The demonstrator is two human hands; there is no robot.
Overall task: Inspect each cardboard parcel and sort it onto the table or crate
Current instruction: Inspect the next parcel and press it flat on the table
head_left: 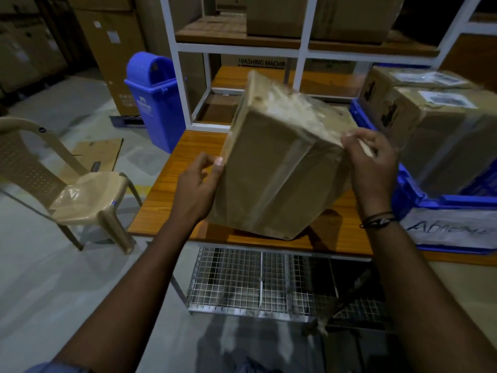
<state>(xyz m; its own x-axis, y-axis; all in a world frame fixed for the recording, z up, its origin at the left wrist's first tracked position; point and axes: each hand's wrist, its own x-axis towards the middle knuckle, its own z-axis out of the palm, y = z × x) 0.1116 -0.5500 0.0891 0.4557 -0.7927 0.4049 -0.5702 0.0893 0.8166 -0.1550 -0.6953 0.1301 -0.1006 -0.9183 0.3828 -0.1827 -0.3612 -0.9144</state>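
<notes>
While the parcel [279,168] tilts, left fingers [219,164] and right fingers [359,138] grip it.

Cardboard parcels, 3: held parcel [279,170], rear crate parcel [398,82], front crate parcel [441,135]. Blue crate [411,192]: 1. Desk [166,200]: 1. Hands, 2: left hand [196,184], right hand [373,162]. Blue bin [158,103]: 1. Plastic chair [80,195]: 1. Wire mesh rack [242,281]: 1.

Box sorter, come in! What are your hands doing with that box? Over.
Left hand and right hand both grip the parcel. Parcel tilted over the table, unsorted. Blue crate at right already holds two boxes; nothing blocks the table.
</notes>
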